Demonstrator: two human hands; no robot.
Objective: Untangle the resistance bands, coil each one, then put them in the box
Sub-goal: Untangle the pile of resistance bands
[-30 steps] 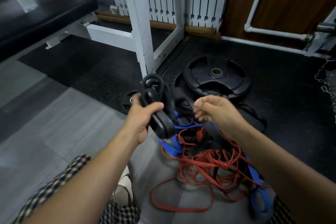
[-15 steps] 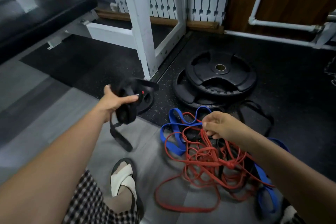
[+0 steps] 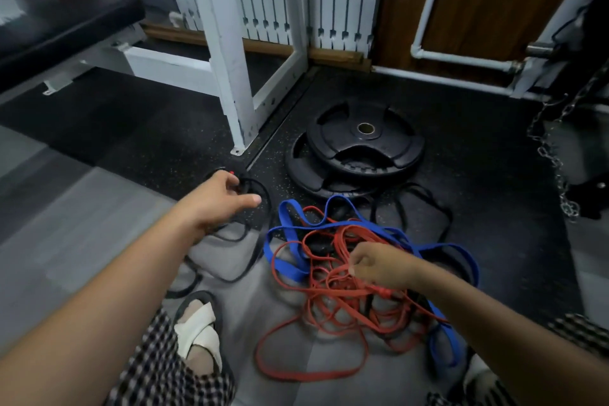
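A tangle of red bands (image 3: 329,300) and a blue band (image 3: 290,269) lies on the floor in front of me, with more black bands (image 3: 425,208) under and behind it. My right hand (image 3: 379,265) pinches a red strand at the top of the tangle. My left hand (image 3: 220,199) reaches down to the left, fingers hooked on the upper loop of a separate black band (image 3: 237,242). That band sprawls loosely on the floor below the hand. The thumb sticks out straight. No box is in view.
Two stacked black weight plates (image 3: 365,142) lie just behind the tangle, and a small plate sits under my left hand. A white rack post (image 3: 227,76) stands behind them, a black bench (image 3: 66,26) at far left, a chain (image 3: 553,155) at right. My sandalled foot (image 3: 197,330) is near the bands.
My left hand carried the black band out of the pile, swung it left and lowered it to the floor, where it has spread out. My right hand dropped onto the red strands.
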